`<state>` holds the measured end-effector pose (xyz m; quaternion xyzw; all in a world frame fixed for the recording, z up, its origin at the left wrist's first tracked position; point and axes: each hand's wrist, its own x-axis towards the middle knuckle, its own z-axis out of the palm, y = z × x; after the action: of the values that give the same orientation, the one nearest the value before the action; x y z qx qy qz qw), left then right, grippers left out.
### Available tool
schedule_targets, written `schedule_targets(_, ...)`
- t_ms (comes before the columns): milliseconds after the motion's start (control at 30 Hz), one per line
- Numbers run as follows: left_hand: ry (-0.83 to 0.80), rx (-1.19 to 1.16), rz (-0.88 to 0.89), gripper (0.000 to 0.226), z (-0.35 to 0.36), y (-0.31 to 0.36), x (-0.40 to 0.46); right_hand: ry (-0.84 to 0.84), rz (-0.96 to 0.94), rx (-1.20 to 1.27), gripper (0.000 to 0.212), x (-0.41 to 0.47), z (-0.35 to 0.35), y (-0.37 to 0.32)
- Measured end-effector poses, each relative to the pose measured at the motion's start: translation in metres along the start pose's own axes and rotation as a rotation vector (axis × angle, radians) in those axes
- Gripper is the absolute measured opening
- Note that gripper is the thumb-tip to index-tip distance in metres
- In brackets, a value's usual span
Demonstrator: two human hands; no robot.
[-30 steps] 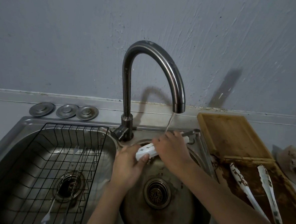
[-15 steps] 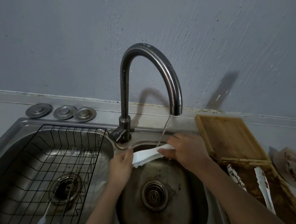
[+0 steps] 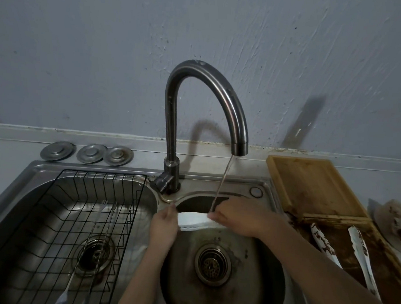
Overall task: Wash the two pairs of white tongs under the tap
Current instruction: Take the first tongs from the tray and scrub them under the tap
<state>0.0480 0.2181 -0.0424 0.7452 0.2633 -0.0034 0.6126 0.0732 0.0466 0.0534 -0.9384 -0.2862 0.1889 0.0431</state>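
I hold one pair of white tongs (image 3: 194, 220) level over the round right basin (image 3: 264, 280), under a thin stream of water from the curved steel tap (image 3: 228, 99). My left hand (image 3: 163, 227) grips their left end, while my right hand (image 3: 240, 215) is closed over the right end and hides it. The water lands right by my right fingers. A second pair of white tongs (image 3: 359, 249), streaked with brown dirt, lies spread on the stained wooden board (image 3: 350, 255) to the right.
A black wire rack (image 3: 49, 225) sits in the left basin with metal utensils (image 3: 84, 250) lying across it. Three metal plug lids (image 3: 88, 153) rest on the ledge behind. A wooden tray (image 3: 314, 187) lies at the right, with a dirty wrapper (image 3: 397, 225) beyond it.
My right hand slid rightward along the tongs, exposing more of the white strip. The tongs went from tilted to nearly level. My left hand shifted slightly left.
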Motion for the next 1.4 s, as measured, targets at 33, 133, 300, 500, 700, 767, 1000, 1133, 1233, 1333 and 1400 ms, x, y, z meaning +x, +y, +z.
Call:
schedule_targets(33, 0.026, -0.033, 0.054, 0.037, -0.004, 0.003, 0.001, -0.034, 0.006, 0.124, 0.049, 0.001, 0.008, 0.001)
schedule_targets(133, 0.107, -0.063, 0.138, 0.03, -0.014, 0.019, 0.001, 0.056, 0.092, 0.439, 0.053, 0.001, 0.027, 0.005)
schedule_targets(300, 0.26, 0.09, 0.414, 0.048, -0.021, 0.033, -0.005, 0.087, 0.182, 0.722, 0.043, -0.013, 0.044, 0.002)
schedule_targets(500, 0.293, 0.596, 0.244, 0.027, -0.018, 0.057, 0.011, 0.216, 0.214, 0.797, 0.045, -0.029, 0.052, 0.004)
schedule_targets(700, 0.272, 0.839, 0.239, 0.026, -0.013, 0.078, 0.02, 0.359, 0.208, 0.743, 0.049, -0.053, 0.046, 0.0)
schedule_targets(767, 0.271, 0.816, 0.22, 0.025, -0.012, 0.082, 0.021, 0.461, 0.262, 0.667, 0.044, -0.056, 0.048, -0.001)
schedule_targets(1000, 0.25, 0.845, 0.225, 0.053, -0.013, 0.073, 0.019, 0.03, 0.379, 0.195, 0.033, -0.055, 0.091, -0.005)
schedule_targets(1133, 0.197, 0.591, 0.229, 0.041, -0.013, 0.069, 0.012, 0.167, 0.389, 0.143, 0.027, -0.06, 0.092, -0.001)
schedule_targets(1233, 0.18, 0.337, 0.214, 0.048, -0.006, 0.071, 0.006, 0.147, 0.465, 0.283, 0.034, -0.065, 0.091, 0.011)
schedule_targets(1333, 0.188, 0.27, 0.137, 0.078, 0.008, 0.073, -0.002, 0.021, 0.409, 0.201, 0.033, -0.069, 0.096, 0.017)
schedule_targets(1400, 0.182, 0.286, 0.096, 0.093, 0.019, 0.078, -0.01, 0.017, 0.442, 0.29, 0.038, -0.069, 0.096, 0.023)
